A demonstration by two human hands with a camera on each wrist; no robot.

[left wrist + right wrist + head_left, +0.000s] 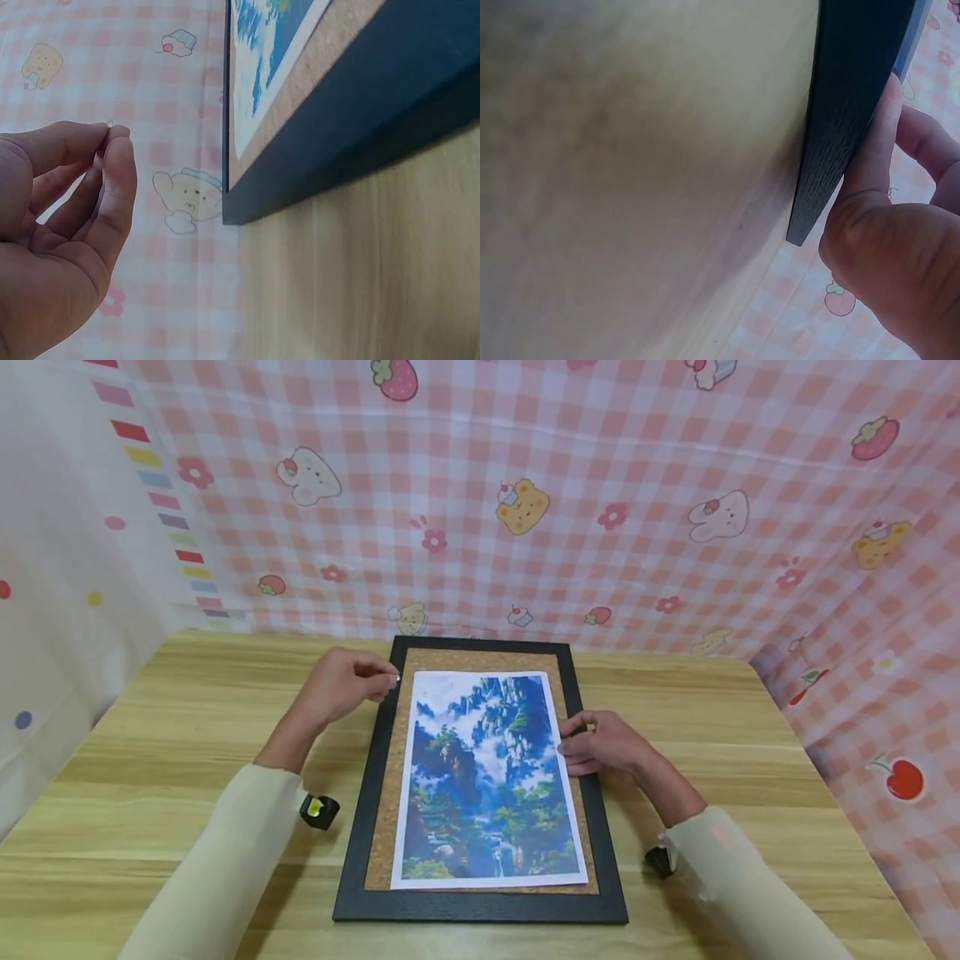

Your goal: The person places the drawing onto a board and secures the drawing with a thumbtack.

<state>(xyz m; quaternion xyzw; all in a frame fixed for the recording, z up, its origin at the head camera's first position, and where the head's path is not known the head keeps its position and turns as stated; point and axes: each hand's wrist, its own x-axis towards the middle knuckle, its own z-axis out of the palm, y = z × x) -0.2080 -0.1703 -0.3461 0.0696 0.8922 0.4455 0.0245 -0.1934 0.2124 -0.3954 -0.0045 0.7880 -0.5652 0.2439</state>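
Note:
A printed landscape picture [491, 777] of blue mountains and green trees lies on a cork board [480, 659] with a black frame [480, 907]. My left hand [347, 683] is raised beside the frame's upper left side. Between its thumb and fingertips it pinches a tiny clear thing [110, 122], mostly hidden by the fingers; I cannot tell its kind. My right hand [603, 745] rests across the frame's right side, fingertips at the right edge of the print. In the right wrist view the thumb of the right hand [900, 247] lies along the black frame.
The board lies on a light wooden table [225, 718]. Pink checked cloth [450, 468] with cartoon prints hangs behind the table and along the right; white dotted cloth [60, 610] hangs at the left. A small black device [320, 811] sits at the left wrist, another [659, 862] at the right.

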